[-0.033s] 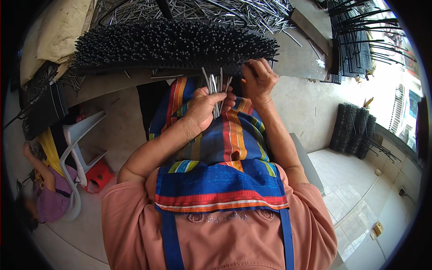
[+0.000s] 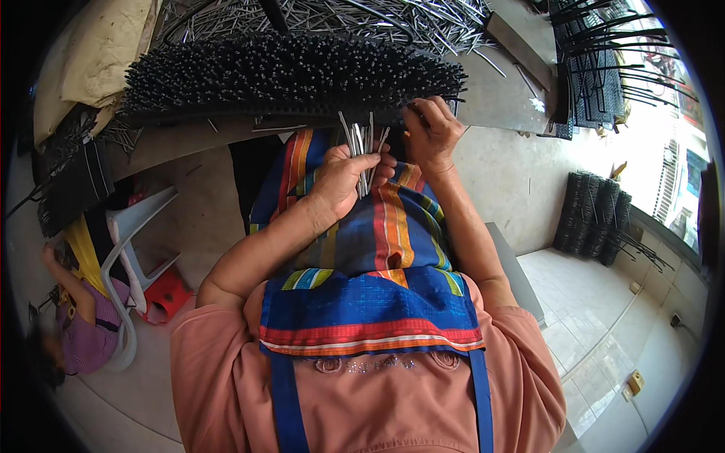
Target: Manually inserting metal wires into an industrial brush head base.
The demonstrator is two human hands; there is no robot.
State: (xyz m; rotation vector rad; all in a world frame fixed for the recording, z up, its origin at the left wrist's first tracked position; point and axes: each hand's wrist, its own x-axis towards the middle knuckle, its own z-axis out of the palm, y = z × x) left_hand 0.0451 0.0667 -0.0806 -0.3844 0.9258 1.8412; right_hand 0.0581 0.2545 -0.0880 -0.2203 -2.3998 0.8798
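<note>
My left hand (image 2: pixel 341 180) is closed round a small bunch of thin silvery metal rods (image 2: pixel 361 155), held over my apron-covered lap. The rods point up in a loose fan toward a long black board with dense bristle-like pins (image 2: pixel 294 79) along the table edge. At the right end of that board, my right hand (image 2: pixel 436 136) is curled with thumb and fingers together, close to its front edge. Whatever lies between those fingertips is too small or hidden to make out.
Behind the pinned board lies a heap of loose metal rods (image 2: pixel 340 19). A flat metal bar (image 2: pixel 521 53) rests on the table (image 2: pixel 483 94) at right. Dark wire-mesh bundles (image 2: pixel 593 219) stand on the floor. To the left, another person (image 2: pixel 87 317) sits beside a grey chair (image 2: pixel 124 302).
My right hand has shifted very slightly up and to the left by the board's edge. My left hand and its rods look the same.
</note>
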